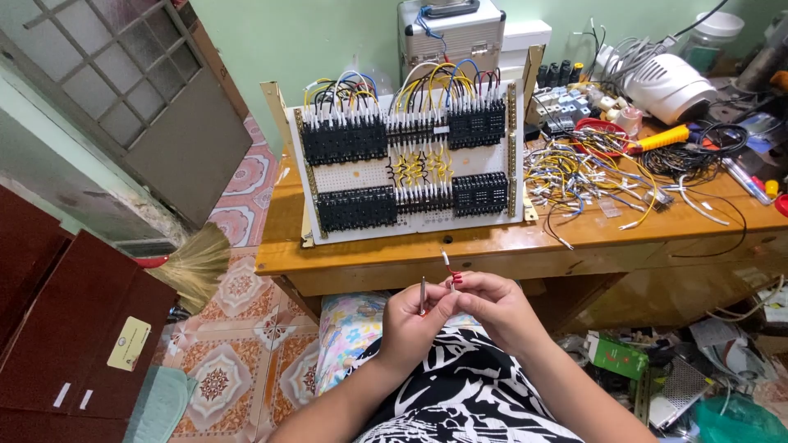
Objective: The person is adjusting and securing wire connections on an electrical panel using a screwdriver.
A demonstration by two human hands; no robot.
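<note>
Pinching short red wire (447,267): both hands, left (409,316), right (491,303); relay panel (410,160) on wooden bench (427,250) ahead, loose wires (591,172) beside.

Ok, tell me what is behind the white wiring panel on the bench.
Behind the wiring panel a silver metal case stands against the green wall, with a white box beside it. Their lower parts, and anything else back there, are covered by the panel.
</note>
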